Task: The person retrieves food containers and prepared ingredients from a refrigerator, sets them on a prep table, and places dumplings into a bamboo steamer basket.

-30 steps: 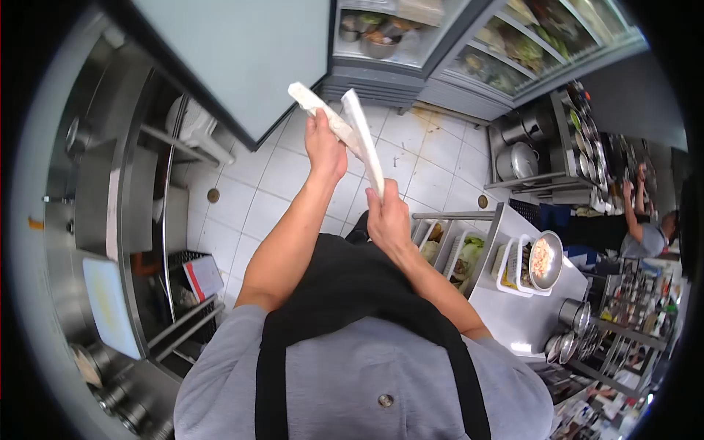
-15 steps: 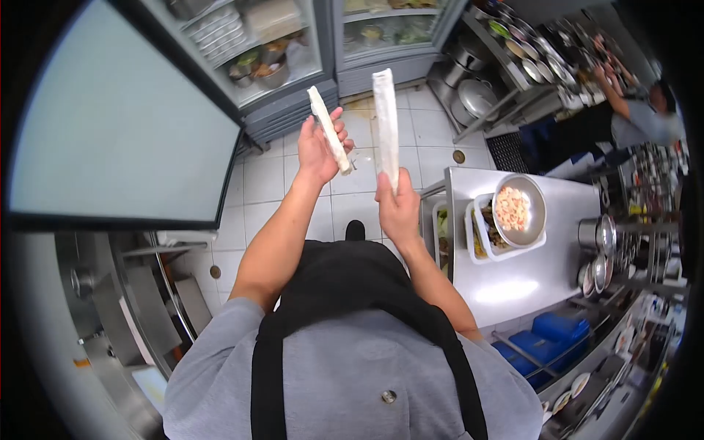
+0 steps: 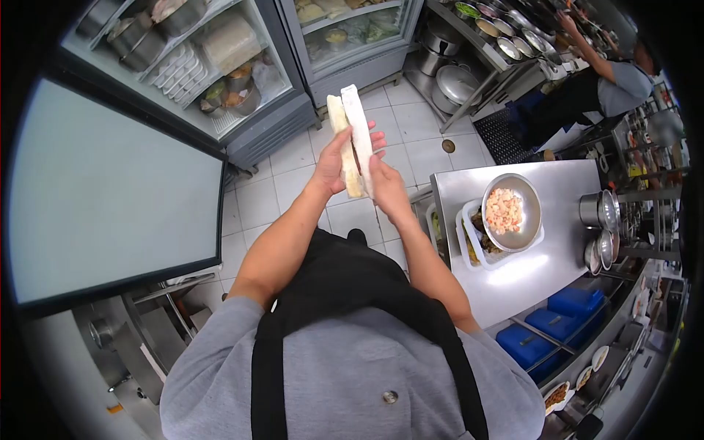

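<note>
Two long pale strips lie side by side between my hands, over the tiled floor. My left hand [image 3: 334, 165] is closed around the left, yellowish-white strip [image 3: 336, 110], its thumb on top and fingertips showing beyond the right side. Against the right, whiter strip [image 3: 355, 110] rests my right hand [image 3: 389, 187], gripping its lower end with the thumb along the edge. The strips touch near the top, and a narrow dark gap shows between them lower down. What they are made of is not clear.
An open fridge door [image 3: 117, 191] stands at left, beside stocked shelves [image 3: 213, 81]. At right, a steel counter [image 3: 506, 293] bears a bowl of pinkish pieces [image 3: 504, 211] over white baskets [image 3: 469, 242]. Another person [image 3: 623, 88] works at the upper right. Blue containers [image 3: 550, 319] sit below the counter.
The two strips, apart half a second ago, are now together, with my hands close to each other. The view has turned, bringing more of the fridge shelves and counter into sight.
</note>
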### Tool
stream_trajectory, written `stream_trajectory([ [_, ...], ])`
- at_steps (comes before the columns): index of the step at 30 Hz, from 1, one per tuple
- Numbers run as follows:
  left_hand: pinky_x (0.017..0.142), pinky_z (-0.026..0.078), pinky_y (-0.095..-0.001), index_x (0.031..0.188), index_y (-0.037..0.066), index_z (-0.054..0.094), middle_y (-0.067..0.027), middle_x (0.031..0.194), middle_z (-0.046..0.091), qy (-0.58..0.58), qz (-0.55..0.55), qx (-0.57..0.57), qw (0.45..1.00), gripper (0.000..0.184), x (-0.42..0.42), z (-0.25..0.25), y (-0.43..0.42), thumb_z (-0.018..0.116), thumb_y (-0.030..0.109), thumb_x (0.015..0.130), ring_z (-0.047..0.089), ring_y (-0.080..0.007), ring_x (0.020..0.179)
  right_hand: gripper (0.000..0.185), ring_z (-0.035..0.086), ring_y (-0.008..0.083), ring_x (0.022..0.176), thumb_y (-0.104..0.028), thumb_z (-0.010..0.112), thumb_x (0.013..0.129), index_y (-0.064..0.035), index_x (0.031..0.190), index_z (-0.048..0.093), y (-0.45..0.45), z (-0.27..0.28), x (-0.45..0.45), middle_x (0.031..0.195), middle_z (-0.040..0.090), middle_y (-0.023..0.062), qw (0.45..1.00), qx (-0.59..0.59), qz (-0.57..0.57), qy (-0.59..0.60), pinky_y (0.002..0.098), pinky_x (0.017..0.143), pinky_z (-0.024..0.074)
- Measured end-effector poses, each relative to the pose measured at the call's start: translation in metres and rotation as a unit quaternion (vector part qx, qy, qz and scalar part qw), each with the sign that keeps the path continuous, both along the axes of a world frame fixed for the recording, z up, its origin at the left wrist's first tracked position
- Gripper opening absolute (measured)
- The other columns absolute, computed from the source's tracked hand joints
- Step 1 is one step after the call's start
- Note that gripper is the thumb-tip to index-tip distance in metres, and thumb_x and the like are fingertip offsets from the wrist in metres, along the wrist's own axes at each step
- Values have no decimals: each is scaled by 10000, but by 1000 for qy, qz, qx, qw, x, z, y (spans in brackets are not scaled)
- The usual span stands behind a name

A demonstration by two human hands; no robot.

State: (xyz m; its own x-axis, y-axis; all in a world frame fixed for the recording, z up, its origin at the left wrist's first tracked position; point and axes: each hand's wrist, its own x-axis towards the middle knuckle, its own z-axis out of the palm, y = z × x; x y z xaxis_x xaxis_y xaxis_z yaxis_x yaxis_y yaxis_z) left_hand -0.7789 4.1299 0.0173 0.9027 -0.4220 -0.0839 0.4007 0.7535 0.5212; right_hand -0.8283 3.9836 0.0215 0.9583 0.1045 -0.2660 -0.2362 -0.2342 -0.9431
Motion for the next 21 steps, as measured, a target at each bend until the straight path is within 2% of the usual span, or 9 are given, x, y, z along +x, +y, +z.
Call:
stream_trajectory([
  [1,1105,452,-456,1482,-15,389,-226,1335,576,8,3,70,998,685,5,-1,2,532,448,997,569,-308,1262,546,668,200,854,-510,433,1060,-36,1163,684,0,-4,6,886,711,150,1000,2,-5,2,366,796,513],
  [2,1096,463,-454,1484,-13,389,-218,1318,587,16,-18,43,999,622,12,-3,5,564,342,1004,579,-305,1248,565,651,177,897,-504,429,1066,-6,1176,673,-1,-8,12,946,706,127,996,86,-11,39,352,824,506],
  [3,1096,463,-454,1484,-13,389,-218,1318,587,19,-32,45,998,622,22,-4,7,564,342,1004,579,-305,1248,584,634,155,940,-497,426,1072,23,1190,663,-2,-12,18,1005,700,104,983,169,-23,72,338,852,498],
  [8,1047,504,-441,1481,-14,404,-208,1285,607,4,-122,91,988,586,70,-17,5,532,341,1033,598,-301,1225,622,626,169,939,-505,410,1074,51,1219,646,-1,-34,44,1081,695,127,976,198,-75,57,322,864,491],
  [11,1098,462,-464,1505,12,376,-197,1320,594,-32,-188,105,976,610,97,-19,7,514,385,1043,568,-308,1268,596,643,181,951,-492,466,1055,48,1247,629,8,-22,56,1104,692,130,983,135,-90,81,329,862,504],
  [13,1102,457,-462,1507,6,373,-202,1337,590,-46,-220,111,968,609,110,-13,5,507,382,1048,562,-304,1279,515,662,193,968,-407,631,990,34,1257,623,18,-7,58,1092,696,129,987,105,-116,29,334,851,522],
  [16,1105,452,-453,1505,-8,379,-212,1354,585,-55,-279,115,952,606,116,-9,-5,506,370,1049,558,-300,1286,489,673,193,978,-301,771,898,16,1244,633,23,15,57,1087,698,121,981,84,-174,-4,335,842,534],
  [19,1113,443,-435,1504,-20,380,-231,1369,575,-63,-343,111,931,617,113,-11,-17,503,376,1047,551,-295,1293,477,674,184,966,-241,826,845,10,1210,647,18,-3,50,1085,698,113,955,182,-232,13,341,829,543],
  [21,1110,445,-436,1507,-21,371,-232,1368,575,-72,-389,97,913,630,109,-13,-26,495,392,1049,553,-292,1291,424,674,173,959,-243,792,883,15,1191,655,11,-8,39,1078,701,100,952,173,-251,36,339,826,545],
])
